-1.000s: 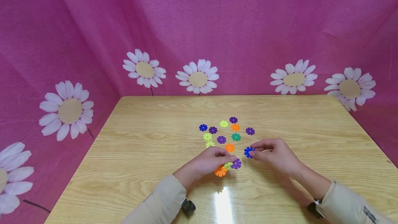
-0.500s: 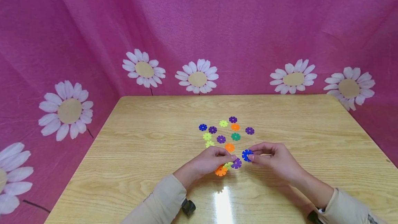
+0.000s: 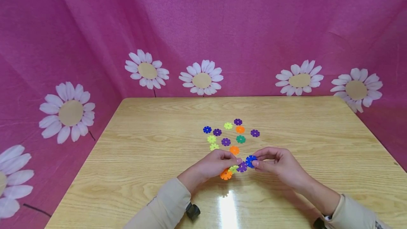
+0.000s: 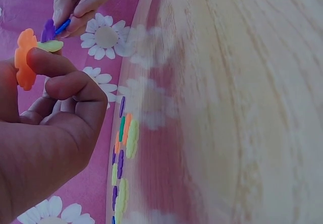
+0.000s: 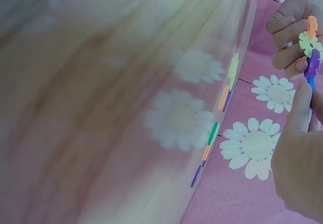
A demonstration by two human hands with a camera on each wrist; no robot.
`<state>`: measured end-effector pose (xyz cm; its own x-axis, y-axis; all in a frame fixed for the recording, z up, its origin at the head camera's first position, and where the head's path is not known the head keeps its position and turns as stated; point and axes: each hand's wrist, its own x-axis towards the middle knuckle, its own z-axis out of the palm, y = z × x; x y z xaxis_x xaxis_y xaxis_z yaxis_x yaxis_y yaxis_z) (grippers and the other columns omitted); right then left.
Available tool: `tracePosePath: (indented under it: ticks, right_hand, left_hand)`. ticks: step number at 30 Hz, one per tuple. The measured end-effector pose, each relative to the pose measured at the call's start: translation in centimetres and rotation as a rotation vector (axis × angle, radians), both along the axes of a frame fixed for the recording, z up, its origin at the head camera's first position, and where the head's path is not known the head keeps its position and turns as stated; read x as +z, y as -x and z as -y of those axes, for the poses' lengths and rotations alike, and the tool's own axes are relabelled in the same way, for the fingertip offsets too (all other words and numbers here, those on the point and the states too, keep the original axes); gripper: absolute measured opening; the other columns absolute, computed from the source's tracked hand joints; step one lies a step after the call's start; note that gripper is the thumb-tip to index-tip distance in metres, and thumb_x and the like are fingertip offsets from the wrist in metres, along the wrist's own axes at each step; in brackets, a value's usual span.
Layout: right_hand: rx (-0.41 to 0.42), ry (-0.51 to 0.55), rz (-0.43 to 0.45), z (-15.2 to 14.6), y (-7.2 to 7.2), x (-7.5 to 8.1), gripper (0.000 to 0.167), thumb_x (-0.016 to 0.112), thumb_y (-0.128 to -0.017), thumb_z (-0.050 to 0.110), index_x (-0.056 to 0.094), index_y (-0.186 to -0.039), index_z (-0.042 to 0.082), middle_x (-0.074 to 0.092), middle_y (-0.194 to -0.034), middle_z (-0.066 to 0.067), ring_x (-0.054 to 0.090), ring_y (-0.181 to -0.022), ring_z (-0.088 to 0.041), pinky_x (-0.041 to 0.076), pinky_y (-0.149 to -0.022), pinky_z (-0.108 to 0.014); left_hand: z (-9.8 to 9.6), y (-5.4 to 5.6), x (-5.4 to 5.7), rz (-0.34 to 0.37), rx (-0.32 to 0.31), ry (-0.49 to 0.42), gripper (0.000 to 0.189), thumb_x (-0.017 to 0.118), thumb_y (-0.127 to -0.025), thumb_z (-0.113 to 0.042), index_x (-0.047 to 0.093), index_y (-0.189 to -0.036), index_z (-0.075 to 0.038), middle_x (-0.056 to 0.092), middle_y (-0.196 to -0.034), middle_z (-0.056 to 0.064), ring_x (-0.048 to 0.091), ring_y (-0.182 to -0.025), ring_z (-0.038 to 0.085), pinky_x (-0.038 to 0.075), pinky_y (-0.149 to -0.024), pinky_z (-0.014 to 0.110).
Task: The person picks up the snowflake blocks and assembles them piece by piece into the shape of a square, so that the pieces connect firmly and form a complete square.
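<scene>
Left hand (image 3: 216, 165): fingers closed in a pinch on a short joined row of notched, flower-edged plastic discs, namely an orange disc (image 3: 226, 174), a yellow-green disc (image 3: 233, 170) and a purple disc (image 3: 242, 167). Right hand (image 3: 283, 165): thumb and fingers narrow, pinching a blue notched plastic disc (image 3: 250, 161). Blue disc sits between the hands, its edge against the purple one; cannot tell whether the slots engage.

Both hands above a pale wood-grain desk (image 3: 152, 144). Beyond them, loose discs lie scattered flat. Nearest the left knuckles: a loose lime disc (image 3: 214, 146) and a loose orange disc (image 3: 234, 150). Farther out, a green disc (image 3: 240, 139); beyond the right fingertips, a loose violet disc (image 3: 255, 133). Left fingers hide part of the row from the head view. Past the desk, magenta cloth (image 3: 248, 38) with white daisies.
</scene>
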<state>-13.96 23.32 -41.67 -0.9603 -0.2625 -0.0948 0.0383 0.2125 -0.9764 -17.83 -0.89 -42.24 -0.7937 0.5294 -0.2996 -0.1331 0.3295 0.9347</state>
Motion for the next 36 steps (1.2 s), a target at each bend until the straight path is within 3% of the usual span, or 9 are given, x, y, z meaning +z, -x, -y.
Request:
tracePosePath:
  ticks: [7, 16, 25, 36]
  right_hand:
    - [0.021, 0.006, -0.004, -0.03, -0.1, -0.07, 0.036, 0.075, -0.089, 0.013, 0.063, -0.114, -0.009, 0.071, -0.1, -0.005, 0.075, -0.088, -0.017, 0.06, -0.083, -0.03]
    - [0.063, -0.009, -0.035, -0.07, -0.12, -0.32, 0.032, 0.075, -0.089, 0.015, 0.065, -0.11, -0.007, 0.07, -0.099, -0.002, 0.074, -0.087, -0.015, 0.06, -0.082, -0.029]
    - [0.068, -0.022, -0.094, 0.2, -0.28, -0.37, 0.028, 0.077, -0.087, 0.014, 0.067, -0.103, -0.006, 0.074, -0.09, -0.003, 0.073, -0.08, -0.012, 0.061, -0.074, -0.03]
    - [0.074, -0.04, -0.181, 0.78, -0.45, -0.62, 0.019, 0.077, -0.086, 0.009, 0.066, -0.095, -0.004, 0.074, -0.09, -0.013, 0.075, -0.082, -0.023, 0.061, -0.074, -0.034]
  left_hand:
    - [-0.09, -0.12, 0.09, 0.01, 0.007, 0.006, 0.028, 0.067, -0.095, -0.039, 0.074, -0.093, -0.012, 0.056, -0.086, -0.002, 0.047, -0.082, 0.016, 0.038, -0.069, 0.029]
    - [-0.26, -0.2, -0.02, 0.025, -0.021, 0.0, 0.028, 0.066, -0.096, -0.038, 0.074, -0.096, -0.011, 0.061, -0.095, -0.002, 0.051, -0.092, 0.016, 0.042, -0.08, 0.029]
    - [-0.47, -0.2, -0.18, 0.018, -0.006, -0.025, 0.026, 0.068, -0.095, -0.035, 0.072, -0.091, -0.009, 0.057, -0.087, -0.002, 0.049, -0.084, 0.016, 0.039, -0.072, 0.028]
    - [-0.42, -0.17, -0.67, 0.053, -0.006, -0.092, 0.023, 0.068, -0.095, -0.03, 0.07, -0.091, -0.008, 0.06, -0.088, -0.002, 0.05, -0.087, 0.015, 0.041, -0.076, 0.029]
